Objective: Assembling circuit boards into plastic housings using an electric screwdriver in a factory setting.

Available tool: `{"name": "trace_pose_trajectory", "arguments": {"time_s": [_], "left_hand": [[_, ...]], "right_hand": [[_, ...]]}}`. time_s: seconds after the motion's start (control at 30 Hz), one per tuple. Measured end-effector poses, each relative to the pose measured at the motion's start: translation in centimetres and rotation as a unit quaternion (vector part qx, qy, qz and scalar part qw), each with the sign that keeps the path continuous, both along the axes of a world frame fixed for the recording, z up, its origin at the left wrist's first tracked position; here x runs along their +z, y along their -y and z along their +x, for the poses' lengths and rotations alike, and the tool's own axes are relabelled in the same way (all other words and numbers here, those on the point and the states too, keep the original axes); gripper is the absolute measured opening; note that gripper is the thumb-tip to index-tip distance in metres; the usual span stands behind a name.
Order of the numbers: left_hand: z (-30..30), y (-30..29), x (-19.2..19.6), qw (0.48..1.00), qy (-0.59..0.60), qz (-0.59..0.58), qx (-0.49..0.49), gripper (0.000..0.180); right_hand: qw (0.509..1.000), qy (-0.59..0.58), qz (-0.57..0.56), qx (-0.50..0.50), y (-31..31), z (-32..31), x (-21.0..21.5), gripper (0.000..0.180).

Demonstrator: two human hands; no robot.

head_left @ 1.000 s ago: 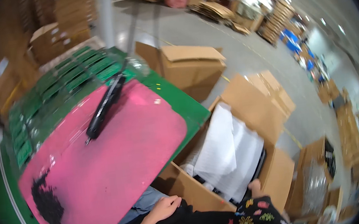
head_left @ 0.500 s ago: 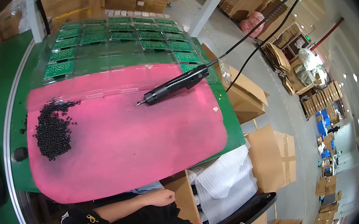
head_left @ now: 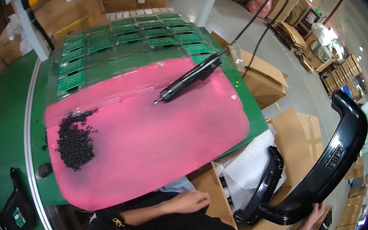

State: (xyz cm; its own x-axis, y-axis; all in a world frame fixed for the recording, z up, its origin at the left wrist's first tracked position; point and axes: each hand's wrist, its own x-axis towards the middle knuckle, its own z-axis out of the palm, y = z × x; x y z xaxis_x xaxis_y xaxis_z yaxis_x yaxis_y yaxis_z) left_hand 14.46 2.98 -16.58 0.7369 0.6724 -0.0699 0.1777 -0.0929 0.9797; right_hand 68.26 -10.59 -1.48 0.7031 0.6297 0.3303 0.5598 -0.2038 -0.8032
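My right hand (head_left: 314,216), at the lower right, grips the lower edge of a glossy black curved plastic shell (head_left: 330,162). The shell is raised and tilted beside an open carton, its far end pointing up; part of my fingers is hidden behind it. A second, similar black shell (head_left: 267,185) leans in the carton against white foam sheet (head_left: 248,162). My left hand (head_left: 193,201) rests with curled fingers in front of my body, below the pink mat (head_left: 165,149), with nothing visible in it.
A black electric screwdriver (head_left: 191,78) lies on the mat, its cable running up right. Left of it is a pile of small black screws (head_left: 74,143). Green circuit boards (head_left: 129,37) fill clear trays behind. A black housing (head_left: 16,216) lies far left; an open carton (head_left: 292,132) stands right.
My right hand has risen to the right with the black shell, which now looks larger and nearer. The second shell now shows in the carton. My left hand stays curled; the whole view has shifted.
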Motion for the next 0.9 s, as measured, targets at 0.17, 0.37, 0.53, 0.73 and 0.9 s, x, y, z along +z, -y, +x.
{"name": "trace_pose_trajectory", "arguments": {"time_s": [0.17,0.37,0.53,0.73,0.9], "left_hand": [[-8.2,1.7,12.5,0.911,0.260,0.313,0.073,0.011],[-15.9,-1.6,21.8,0.773,-0.113,0.491,0.384,0.029],[-18.6,-6.8,17.7,0.817,-0.270,0.417,0.294,0.027],[-21.6,-11.0,15.5,0.786,-0.370,0.365,0.334,0.021],[-22.0,-12.1,14.1,0.772,-0.325,0.394,0.379,0.017]], "right_hand": [[0.924,0.137,-0.056,0.352,-15.6,-11.6,6.2,0.041],[0.696,0.245,-0.227,0.636,-31.3,-28.4,8.2,0.049],[0.615,0.238,-0.208,0.723,-39.0,-40.1,6.9,0.038],[0.640,0.041,-0.103,0.761,-42.4,-47.0,4.7,0.028],[0.699,0.399,-0.004,0.594,-49.0,-52.8,2.9,0.042]]}}
